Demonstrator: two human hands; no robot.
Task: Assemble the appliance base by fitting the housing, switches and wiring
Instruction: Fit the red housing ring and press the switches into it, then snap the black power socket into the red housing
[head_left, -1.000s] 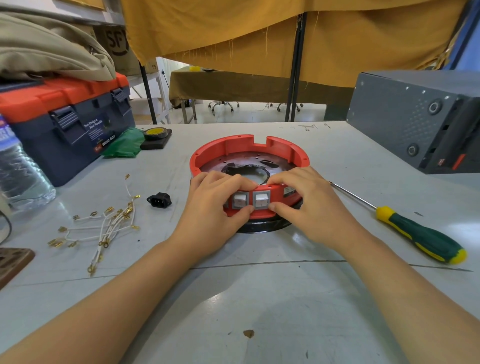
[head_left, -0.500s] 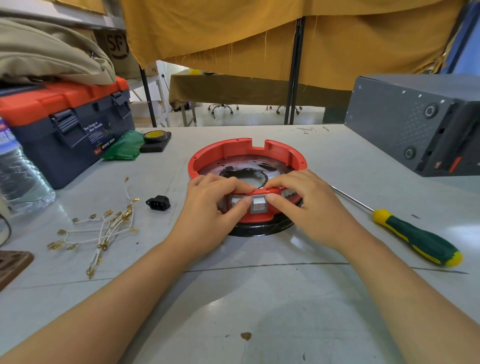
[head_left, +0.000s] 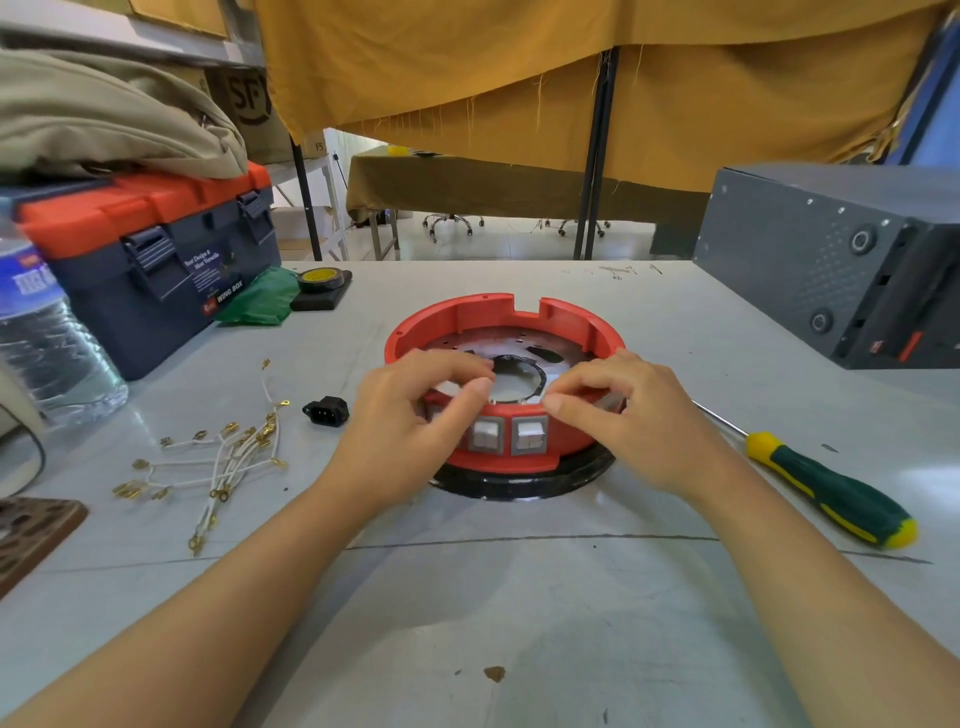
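Housing (head_left: 498, 312), red and ring-shaped, sits on a black base plate (head_left: 519, 486) near the middle of the grey table (head_left: 519, 623), directly ahead of me. Two rocker switches (head_left: 506, 435) are seated side by side in the housing's near wall, their grey bezels lying flush as far as I can judge; a possible third opening further left is hidden behind my left hand (head_left: 410, 415), so I cannot confirm it. That hand hovers over the near rim with fingers loosely curled and thumb extended towards the rim; it clamps nothing that I can see. My right hand (head_left: 628, 415) is in a matching posture on the other side, fingers relaxed, fingertips at or just above the rim; whether they actually touch is unclear. Assessment of progress: housing placed on the base, at least two switches fitted. Outstanding: the wiring, since the bundle of white leads with brass terminals (head_left: 218, 462) lies loose on the table well to the left, and the black power inlet socket (head_left: 326, 410) lies unfitted between the leads and the housing. Screwdriver (head_left: 826, 488) with its green and yellow handle rests to the right, untouched. I would put the job at well under half complete, with all electrical connections remaining.
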